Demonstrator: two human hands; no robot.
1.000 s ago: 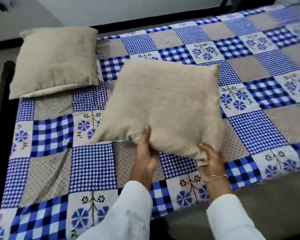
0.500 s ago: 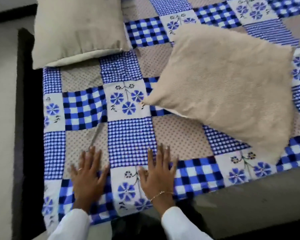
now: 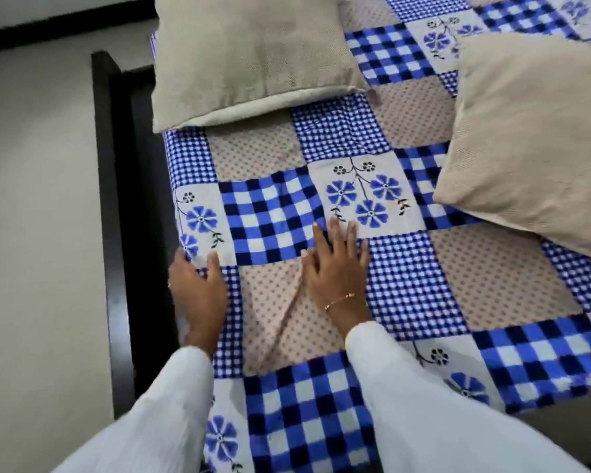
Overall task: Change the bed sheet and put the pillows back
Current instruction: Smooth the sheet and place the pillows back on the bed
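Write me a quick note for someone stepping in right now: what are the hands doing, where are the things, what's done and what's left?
Left hand: flat, fingers straight, pressing the bed sheet at the bed's left edge.
Right hand: flat on the sheet beside a crease.
One pillow lies at the top left corner; the second pillow lies askew at the right.
Done: patchwork sheet is on, both pillows are on the bed.
Left: probably smooth the crease, then straighten the second pillow.
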